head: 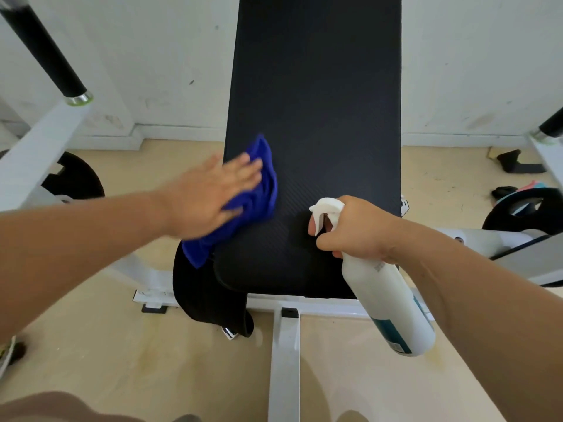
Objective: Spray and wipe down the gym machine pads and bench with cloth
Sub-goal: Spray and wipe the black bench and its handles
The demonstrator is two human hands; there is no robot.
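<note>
Partly blurred, left hand point(210, 193) flat on blue cloth point(262, 190), bench pad point(320, 117) top cut off, right hand point(356, 226) gripping spray bottle point(393, 303)

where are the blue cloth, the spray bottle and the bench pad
blue cloth point(268, 190), head view, on its bunched right side
spray bottle point(387, 303), head view, on the middle of its white body
bench pad point(316, 102), head view, on its bare black middle

bench pad point(316, 117): 1 | blue cloth point(265, 193): 1 | spray bottle point(390, 303): 1 | hands point(204, 199): 2 | weight plates point(76, 181): 2 | black bar grips point(45, 50): 2
</note>
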